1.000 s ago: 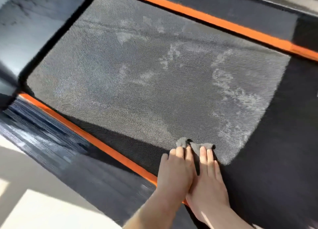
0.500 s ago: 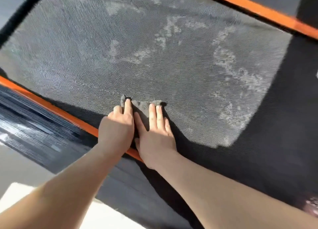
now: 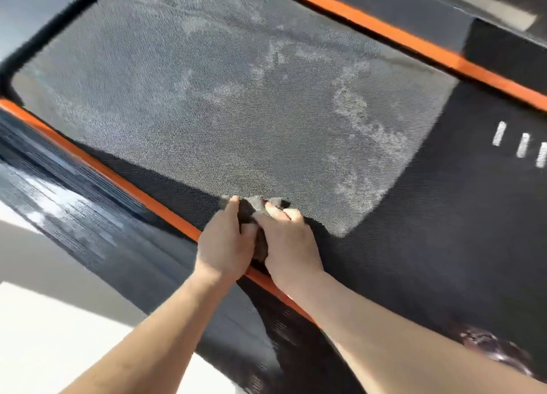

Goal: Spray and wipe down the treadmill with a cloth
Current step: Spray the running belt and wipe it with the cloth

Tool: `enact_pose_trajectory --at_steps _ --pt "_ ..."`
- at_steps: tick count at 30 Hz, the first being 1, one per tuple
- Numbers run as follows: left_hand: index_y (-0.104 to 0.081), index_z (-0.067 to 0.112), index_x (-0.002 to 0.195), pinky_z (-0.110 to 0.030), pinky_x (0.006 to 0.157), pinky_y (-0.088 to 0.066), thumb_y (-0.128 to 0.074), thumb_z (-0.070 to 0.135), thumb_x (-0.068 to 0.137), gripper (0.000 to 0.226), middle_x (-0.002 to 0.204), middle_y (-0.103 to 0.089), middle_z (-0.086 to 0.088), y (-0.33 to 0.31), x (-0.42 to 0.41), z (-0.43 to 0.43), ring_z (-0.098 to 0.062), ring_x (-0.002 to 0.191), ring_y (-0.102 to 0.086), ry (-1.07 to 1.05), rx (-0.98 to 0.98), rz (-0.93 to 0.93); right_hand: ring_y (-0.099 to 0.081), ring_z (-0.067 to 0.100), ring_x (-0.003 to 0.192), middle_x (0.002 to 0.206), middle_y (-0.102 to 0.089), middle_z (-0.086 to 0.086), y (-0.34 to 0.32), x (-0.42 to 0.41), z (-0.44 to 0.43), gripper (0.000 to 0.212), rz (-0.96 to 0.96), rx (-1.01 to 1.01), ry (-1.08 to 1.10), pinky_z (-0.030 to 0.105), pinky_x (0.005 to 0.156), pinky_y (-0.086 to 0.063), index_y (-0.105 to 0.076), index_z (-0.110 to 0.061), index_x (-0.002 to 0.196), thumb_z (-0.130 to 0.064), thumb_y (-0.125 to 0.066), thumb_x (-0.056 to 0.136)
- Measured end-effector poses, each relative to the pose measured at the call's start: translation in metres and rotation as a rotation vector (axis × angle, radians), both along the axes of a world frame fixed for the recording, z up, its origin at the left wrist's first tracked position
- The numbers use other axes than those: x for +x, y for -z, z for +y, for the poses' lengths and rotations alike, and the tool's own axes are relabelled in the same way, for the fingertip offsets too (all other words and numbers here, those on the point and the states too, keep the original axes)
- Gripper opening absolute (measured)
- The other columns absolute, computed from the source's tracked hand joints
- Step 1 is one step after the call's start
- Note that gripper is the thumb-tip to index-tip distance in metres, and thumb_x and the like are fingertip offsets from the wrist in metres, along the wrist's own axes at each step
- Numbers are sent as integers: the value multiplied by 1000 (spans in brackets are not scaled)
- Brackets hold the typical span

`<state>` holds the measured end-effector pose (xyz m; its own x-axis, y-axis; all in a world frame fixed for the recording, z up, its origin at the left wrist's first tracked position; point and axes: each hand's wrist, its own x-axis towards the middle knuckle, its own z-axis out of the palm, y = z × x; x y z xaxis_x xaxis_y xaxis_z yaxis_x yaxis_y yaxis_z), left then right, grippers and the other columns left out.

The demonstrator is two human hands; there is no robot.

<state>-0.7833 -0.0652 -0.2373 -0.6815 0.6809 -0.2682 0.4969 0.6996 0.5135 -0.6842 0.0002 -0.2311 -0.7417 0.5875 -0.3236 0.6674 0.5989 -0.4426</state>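
A bunched grey cloth (image 3: 255, 205) is gripped by the left hand (image 3: 225, 245) and right hand (image 3: 288, 242) on the treadmill belt (image 3: 236, 112), beside the near orange strip (image 3: 118, 180).

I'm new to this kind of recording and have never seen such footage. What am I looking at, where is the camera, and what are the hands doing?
This is one view from a camera worn on a person's head, looking forward and down, so you see their own bare arms. The wide black textured surface is a treadmill belt, with an orange strip along its near edge. Sunlight on part of the belt shows pale smears. The left hand and right hand sit side by side near that edge, fingers curled round a bunched dark grey cloth on the belt. Short white marks are printed on the belt at right.
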Motion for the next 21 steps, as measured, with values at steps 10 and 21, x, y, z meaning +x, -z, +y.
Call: enact_pose_trajectory --at_steps 10,21 --pt "-63 22 69 -26 70 -33 -47 19 78 18 77 -55 -5 -26 74 -115 -31 86 -57 -672 50 -38 -9 16 150 157 -31 -1 -17 73 -52 54 -39 -51 -240 53 117 -7 -37 -24 142 -27 -45 89" --pt "-24 12 154 -39 118 -12 -17 33 105 53 158 -20 -22 -8 166 -110 -33 148 -15 122 -236 301 -4 28 153 164 -2 20 -10 136 -61 40 -87 -31 -433 40 122 -9 -30 -11 143 -27 -24 106"
